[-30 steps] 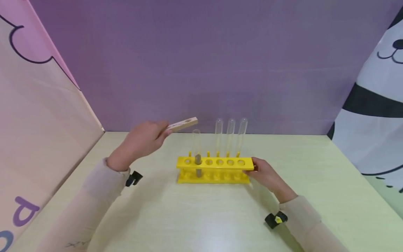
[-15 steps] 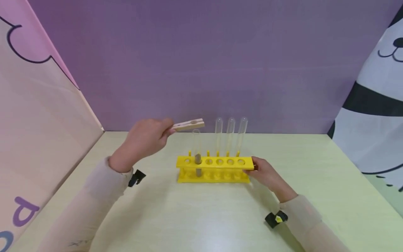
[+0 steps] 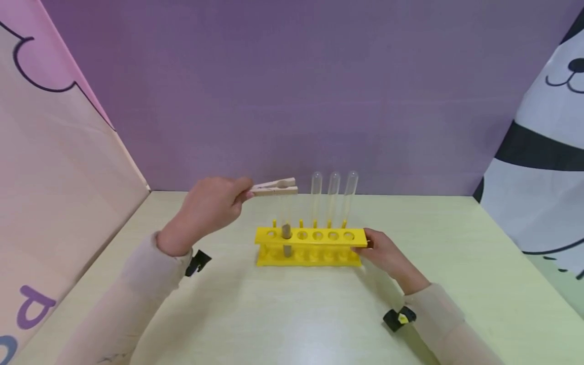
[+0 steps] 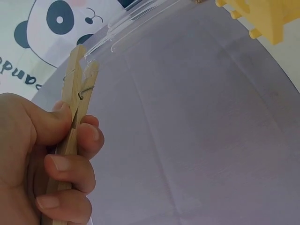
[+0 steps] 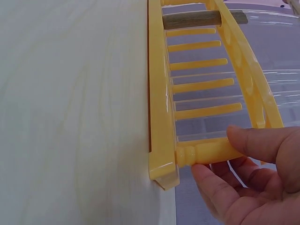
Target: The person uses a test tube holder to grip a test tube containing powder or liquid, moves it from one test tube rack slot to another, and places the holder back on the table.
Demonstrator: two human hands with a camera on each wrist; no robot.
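Observation:
In my left hand (image 3: 207, 208) I hold a wooden test tube holder (image 3: 276, 191); the left wrist view shows thumb and fingers curled round its handles, its wooden tips (image 4: 82, 70) spread apart. The tips overlap the mouth of an upright glass test tube (image 3: 286, 210) in the head view. This tube has grey-brown contents in its lower part and stands in the second hole from the left of a yellow test tube rack (image 3: 310, 262). My right hand (image 3: 388, 258) grips the rack's right end post (image 5: 211, 151) between thumb and fingers.
Three glass test tubes (image 3: 333, 190) stand upside down on the rack's rear pegs, right of the filled tube. The rack sits on a pale wooden table (image 3: 283, 314). A purple backdrop (image 3: 301, 91) closes off the back, with printed panels at both sides.
My left hand has moved right with the test tube holder, bringing its tips over the filled tube's mouth. The tips have spread apart. The right hand and rack stay put.

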